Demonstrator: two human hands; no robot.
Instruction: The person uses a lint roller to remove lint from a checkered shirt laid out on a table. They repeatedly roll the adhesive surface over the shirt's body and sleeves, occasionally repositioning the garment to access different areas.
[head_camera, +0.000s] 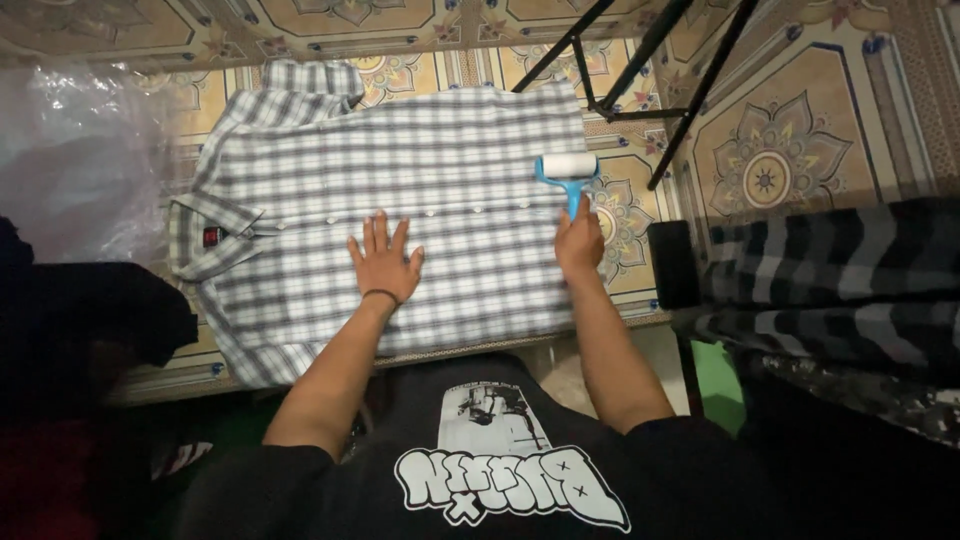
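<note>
We see a plaid shirt (400, 190) spread flat on a patterned table (770, 160), buttoned, with its collar toward our left and its hem toward our right. Our left hand (385, 262) lies palm down on the shirt's middle just below the button line, fingers straight and slightly apart, gripping nothing; a dark band circles the wrist. Our right hand (580, 240) is closed around the blue handle of a lint roller (568, 172), whose white roll rests on the shirt near the hem edge, above the hand. The two hands are well apart along the shirt's front.

Around the shirt: a sheet of clear plastic (75, 150) lies crumpled at the table's far left, just beside the collar and sleeve. A dark heap of cloth (90, 320) sits at the left near edge, close to the collar. Thin black stand legs (650, 70) slant down onto the table beyond the roller, near the hem but not touching the roll. A small black flat object (672, 265) lies just right of our right wrist. Further right hangs another plaid cloth (840, 290), darker, well apart from the shirt. Nothing lies between either hand and the shirt.
</note>
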